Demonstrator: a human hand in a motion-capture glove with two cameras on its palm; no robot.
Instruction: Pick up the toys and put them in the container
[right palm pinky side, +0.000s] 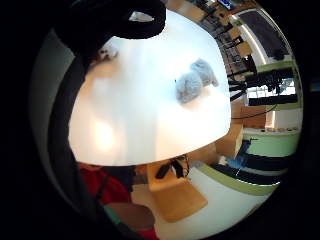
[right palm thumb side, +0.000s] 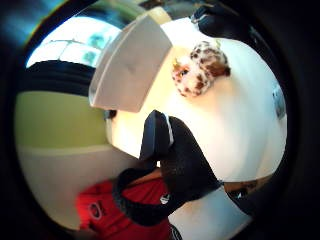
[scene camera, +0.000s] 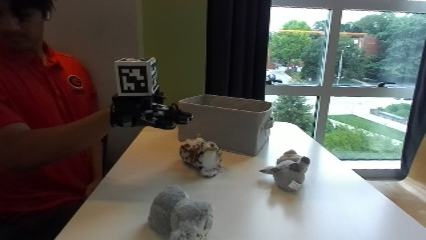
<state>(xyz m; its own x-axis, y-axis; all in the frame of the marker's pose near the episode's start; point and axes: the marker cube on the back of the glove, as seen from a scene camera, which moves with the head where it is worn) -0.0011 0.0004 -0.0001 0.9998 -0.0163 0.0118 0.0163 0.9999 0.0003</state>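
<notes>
— Where are the toys right now?

— All three lie on the white bench (scene camera: 346, 200). The spotted plush (scene camera: 202, 155) sits just in front of the grey fabric container (scene camera: 229, 121), near its front wall. A small grey plush (scene camera: 288, 170) stands further toward the window side, apart from the spotted one. A bigger fluffy grey plush (scene camera: 180, 216) lies at the near edge of the bench.

— Anything inside the container?

— I can't see into it from here.

— And the gloved hand?

— The right hand (scene camera: 148, 114) is raised above the bench, beside the container's near corner and above the spotted plush, touching nothing. Its fingers (scene camera: 178, 117) reach out toward the container, relaxed and holding nothing.

— What does the palm see?

— On the thumb side, the spotted plush beside the container wall; on the little-finger side, the fluffy grey plush.
</notes>
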